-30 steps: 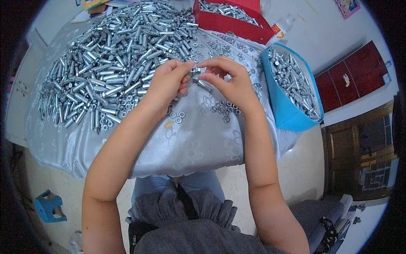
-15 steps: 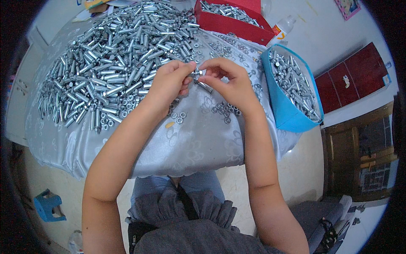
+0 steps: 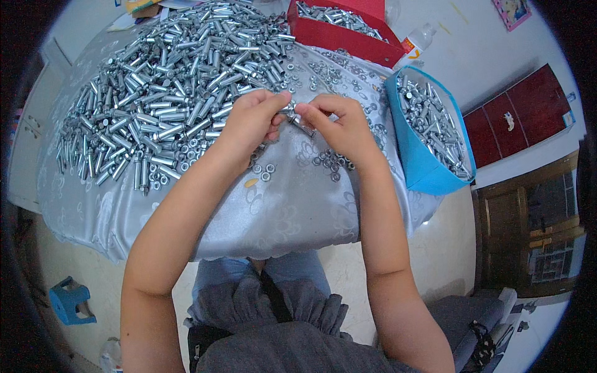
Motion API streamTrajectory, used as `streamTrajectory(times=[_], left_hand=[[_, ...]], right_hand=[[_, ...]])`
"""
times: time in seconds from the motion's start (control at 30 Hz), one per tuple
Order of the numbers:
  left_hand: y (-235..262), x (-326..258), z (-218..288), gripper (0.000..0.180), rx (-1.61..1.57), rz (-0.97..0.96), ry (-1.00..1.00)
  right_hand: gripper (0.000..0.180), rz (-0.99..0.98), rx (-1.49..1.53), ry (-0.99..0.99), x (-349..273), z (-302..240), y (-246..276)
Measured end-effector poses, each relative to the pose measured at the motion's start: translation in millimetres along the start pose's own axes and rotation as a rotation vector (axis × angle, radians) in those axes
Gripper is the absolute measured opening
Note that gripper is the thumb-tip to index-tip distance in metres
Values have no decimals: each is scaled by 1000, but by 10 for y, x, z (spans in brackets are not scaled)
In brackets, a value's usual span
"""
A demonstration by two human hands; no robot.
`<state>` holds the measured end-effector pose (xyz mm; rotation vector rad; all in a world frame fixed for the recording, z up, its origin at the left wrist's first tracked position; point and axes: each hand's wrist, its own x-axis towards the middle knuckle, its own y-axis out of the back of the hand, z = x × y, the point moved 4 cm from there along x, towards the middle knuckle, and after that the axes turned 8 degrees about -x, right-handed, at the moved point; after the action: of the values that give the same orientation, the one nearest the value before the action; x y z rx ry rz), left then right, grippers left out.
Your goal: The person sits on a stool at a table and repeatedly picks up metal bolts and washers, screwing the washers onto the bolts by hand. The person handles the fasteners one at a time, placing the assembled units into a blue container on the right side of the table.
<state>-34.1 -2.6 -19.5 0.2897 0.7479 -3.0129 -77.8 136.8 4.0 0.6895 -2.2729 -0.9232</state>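
Observation:
My left hand point(image 3: 252, 121) is closed round a silver sleeve anchor bolt point(image 3: 288, 109), whose end sticks out past the thumb. Thumb and fingers of my right hand point(image 3: 339, 124) pinch together at that protruding end, where a small nut sits, largely hidden by the fingertips. Just under the hands, another anchor bolt point(image 3: 303, 128) lies slanted on the tablecloth. A big heap of anchor bolts point(image 3: 180, 81) spreads to the left and beyond. Loose nuts point(image 3: 329, 160) lie in a cluster near my right wrist, and a few more nuts point(image 3: 263, 169) are by my left wrist.
To the right, a blue fabric bin point(image 3: 429, 177) holds many anchor bolts. A red box point(image 3: 348, 40) of bolts stands at the back, with a plastic bottle point(image 3: 418, 42) beside it. More washers and nuts point(image 3: 336, 71) are scattered before the box. A silvery cloth point(image 3: 280, 224) covers the table.
My right fingers, spread around the bolt's end before, have closed in on it, and the hand has dropped slightly. My left hand keeps its hold almost unmoved.

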Motion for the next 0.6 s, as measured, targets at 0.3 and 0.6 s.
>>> streamTrajectory(times=[0.3, 0.6], left_hand=[[14, 9, -32, 20, -40, 0, -2], [-4, 15, -35, 21, -33, 31, 18]], right_hand=[[16, 226, 210, 14, 15, -190, -11], [23, 136, 185, -18, 0, -122, -4]])
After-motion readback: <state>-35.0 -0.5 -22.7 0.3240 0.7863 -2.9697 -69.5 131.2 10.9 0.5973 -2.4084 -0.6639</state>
